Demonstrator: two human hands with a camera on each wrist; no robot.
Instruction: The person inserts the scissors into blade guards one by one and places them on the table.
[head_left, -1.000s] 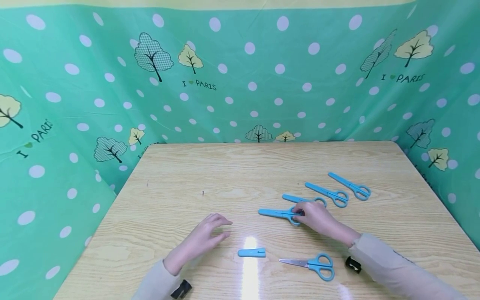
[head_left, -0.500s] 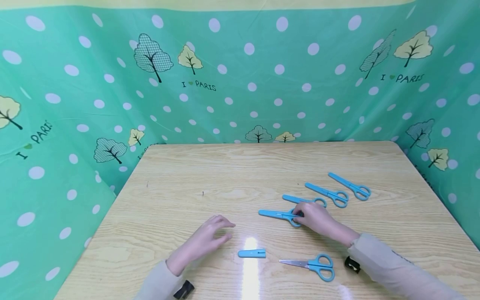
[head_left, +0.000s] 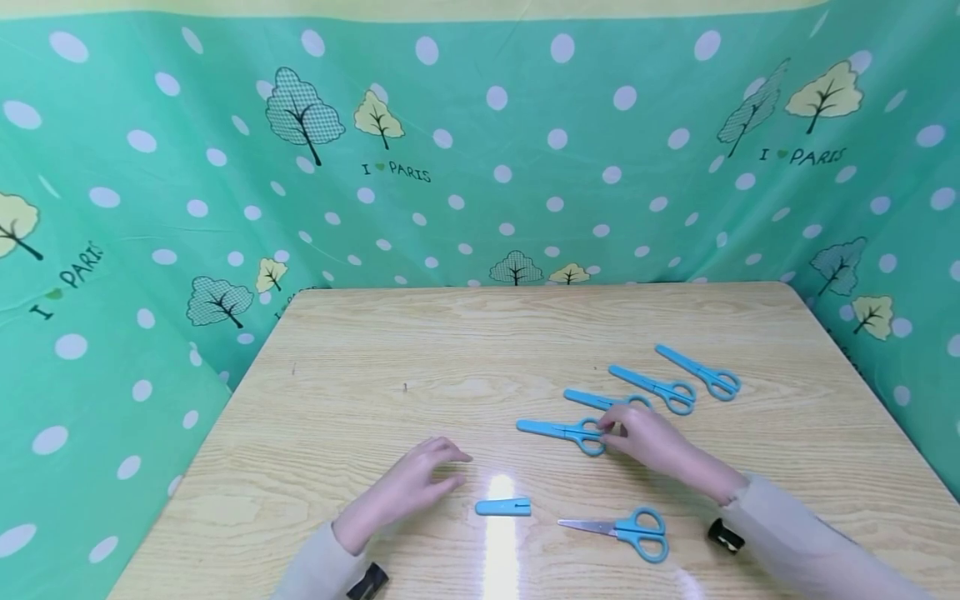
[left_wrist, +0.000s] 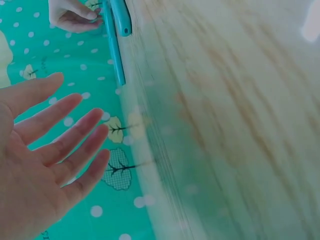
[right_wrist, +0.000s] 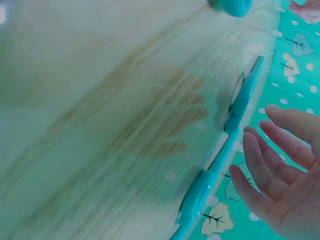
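Observation:
Blue-handled scissors in a blue blade cover (head_left: pixel 546 428) lie on the table at the near-left end of a diagonal row. At their handle loops is my right hand (head_left: pixel 648 437), its fingers loosely bent; the right wrist view shows the fingers (right_wrist: pixel 270 170) relaxed with nothing between them. My left hand (head_left: pixel 408 485) hovers over the table with fingers spread, holding nothing, up and left of a loose blue blade cover (head_left: pixel 502 507). Uncovered scissors (head_left: pixel 633 528) with bare metal blades lie to the right of that cover.
Farther back in the row lie three more covered scissors: one pair (head_left: pixel 588 397) partly hidden behind my right hand, a second (head_left: pixel 652 387) and a third (head_left: pixel 697 370). The wooden table (head_left: pixel 360 333) meets a green dotted curtain (head_left: pixel 450 150) along its back edge.
My right hand has drawn slightly to the right and let go of the nearest covered scissors, which stay in place. The left hand has shifted a little to the right.

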